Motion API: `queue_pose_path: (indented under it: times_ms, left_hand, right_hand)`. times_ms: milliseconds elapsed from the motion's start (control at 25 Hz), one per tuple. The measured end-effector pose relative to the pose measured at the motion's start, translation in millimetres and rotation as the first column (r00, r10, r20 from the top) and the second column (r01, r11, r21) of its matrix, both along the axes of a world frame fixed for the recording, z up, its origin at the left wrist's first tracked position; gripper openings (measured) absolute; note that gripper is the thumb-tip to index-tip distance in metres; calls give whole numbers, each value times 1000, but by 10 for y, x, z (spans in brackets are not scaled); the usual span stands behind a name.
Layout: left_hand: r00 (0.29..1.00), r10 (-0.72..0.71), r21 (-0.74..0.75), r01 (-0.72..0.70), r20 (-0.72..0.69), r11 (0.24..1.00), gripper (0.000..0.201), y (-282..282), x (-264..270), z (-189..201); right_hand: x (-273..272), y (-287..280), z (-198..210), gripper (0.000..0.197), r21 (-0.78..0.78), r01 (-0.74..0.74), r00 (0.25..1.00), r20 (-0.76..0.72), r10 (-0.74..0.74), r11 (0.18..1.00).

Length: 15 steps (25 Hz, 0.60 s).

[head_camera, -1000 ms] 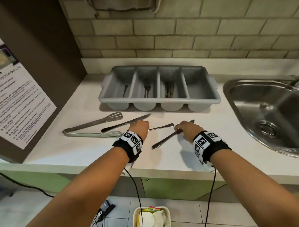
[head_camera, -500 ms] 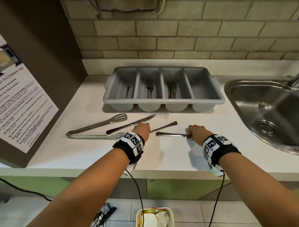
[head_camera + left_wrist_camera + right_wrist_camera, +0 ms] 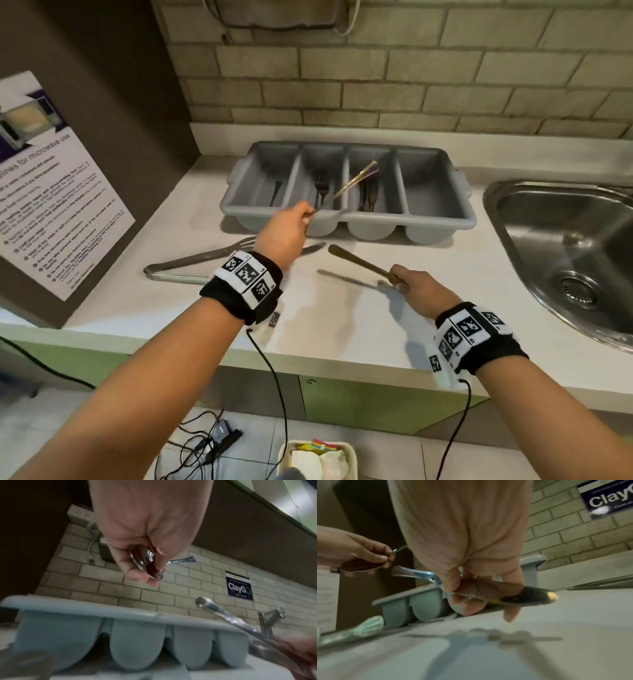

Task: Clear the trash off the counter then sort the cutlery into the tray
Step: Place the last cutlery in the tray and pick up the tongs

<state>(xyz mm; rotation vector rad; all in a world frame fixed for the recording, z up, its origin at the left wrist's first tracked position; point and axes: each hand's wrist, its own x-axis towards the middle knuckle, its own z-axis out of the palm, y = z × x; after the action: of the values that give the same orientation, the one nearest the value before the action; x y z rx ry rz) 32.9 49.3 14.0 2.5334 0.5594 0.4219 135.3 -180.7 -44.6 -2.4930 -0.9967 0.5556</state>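
Note:
My left hand (image 3: pixel 305 216) pinches a spoon (image 3: pixel 352 183) by its bowl, and the handle slants up and right over the middle compartments of the grey cutlery tray (image 3: pixel 346 219). The left wrist view shows the bowl (image 3: pixel 145 563) between my thumb and fingers. My right hand (image 3: pixel 394 277) grips a table knife (image 3: pixel 359 262) by its blade just above the counter, handle pointing up-left. In the right wrist view the serrated blade (image 3: pixel 530 596) sticks out past my fingers (image 3: pixel 465 607). A fork and other pieces lie in three tray compartments.
Metal tongs (image 3: pixel 191 263) and another knife (image 3: pixel 311 249) lie on the white counter, partly behind my left wrist. A steel sink (image 3: pixel 565 240) is set in at the right. A poster board (image 3: pixel 51 192) leans at the left. A bin with trash (image 3: pixel 318 459) stands on the floor below.
My left hand has lifted the spoon off the counter and carried it up to the tray. My right hand has raised its knife slightly, handle now angled up-left.

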Motion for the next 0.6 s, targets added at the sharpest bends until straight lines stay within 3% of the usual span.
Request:
queue_pose_path:
  times_ms: [80, 200, 280, 400, 480, 600]
  left_hand:
    - [982, 118, -74, -108, 146, 991, 25, 81, 85, 248]
    - [928, 310, -190, -272, 207, 943, 28, 341, 250, 527]
    - [911, 401, -152, -384, 101, 911, 30, 595, 395, 603]
    - [862, 454, 30, -460, -227, 888, 34, 940, 634, 506]
    - [838, 440, 89, -436, -323, 895, 36, 1118, 740, 411]
    - [870, 287, 46, -294, -401, 955, 35, 1285, 863, 289]
  right_hand:
    - [0, -9, 141, 15, 181, 38, 999, 15, -41, 983]
    - [-12, 57, 346, 17, 409, 95, 993, 21, -113, 907]
    - [-5, 128, 445, 15, 543, 118, 989, 8, -145, 831]
    - [24, 260, 496, 18, 648, 162, 980, -18, -197, 744]
    - [55, 365, 484, 16, 670, 185, 974, -27, -225, 719]
    - [119, 573, 460, 15, 674, 210, 966, -34, -255, 708]
